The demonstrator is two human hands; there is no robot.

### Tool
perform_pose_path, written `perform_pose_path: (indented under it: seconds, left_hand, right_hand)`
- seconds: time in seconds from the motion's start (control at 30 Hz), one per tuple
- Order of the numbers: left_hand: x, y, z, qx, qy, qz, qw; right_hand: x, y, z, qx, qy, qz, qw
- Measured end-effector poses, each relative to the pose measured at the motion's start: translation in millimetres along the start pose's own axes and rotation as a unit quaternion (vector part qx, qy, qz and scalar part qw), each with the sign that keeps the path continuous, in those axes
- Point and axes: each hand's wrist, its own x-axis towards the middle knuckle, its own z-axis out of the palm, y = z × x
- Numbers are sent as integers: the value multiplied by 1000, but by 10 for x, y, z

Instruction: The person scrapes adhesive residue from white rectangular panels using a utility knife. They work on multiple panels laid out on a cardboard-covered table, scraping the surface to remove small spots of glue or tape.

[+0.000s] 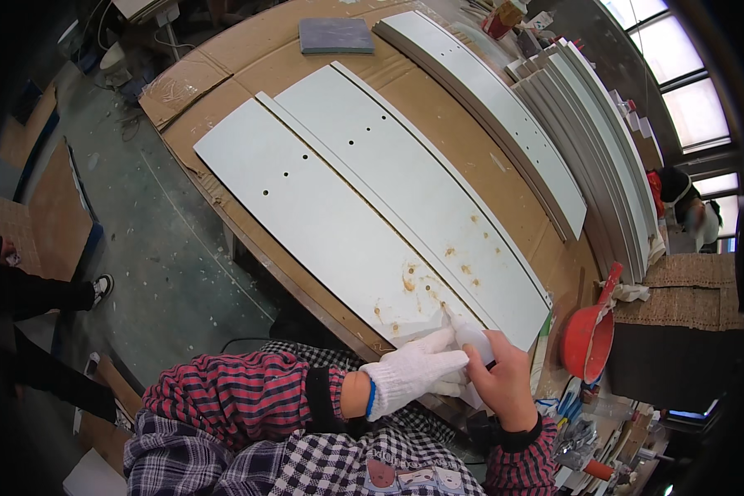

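Observation:
My left hand, in a white knitted glove, is at the near end of the white panels, its fingers curled in. A pale piece shows beside and beneath it; what it grips is mostly hidden. My bare right hand is closed round a small white squeeze bottle, tilted with its thin nozzle towards the panel. Two long white panels lie side by side, a left panel and a right panel, both with drilled holes and grooves. Brownish smears surround several holes at the near end.
Cardboard covers the table. A grey square block lies at the far edge. Stacked white panels and further strips stand along the right. A red pan-like scoop sits at the near right. Another person's legs show at left.

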Motion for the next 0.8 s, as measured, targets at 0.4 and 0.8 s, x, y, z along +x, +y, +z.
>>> perform_pose_path:
  seconds: [0.4, 0.8]
  left_hand:
    - [-10, 50, 8, -9, -21, -22, 999]
    - [-43, 55, 184, -12, -50, -85, 995]
  right_hand:
    - [-36, 11, 6, 26, 1, 17, 1000]
    - [-375, 243, 32, 71, 40, 41, 996]
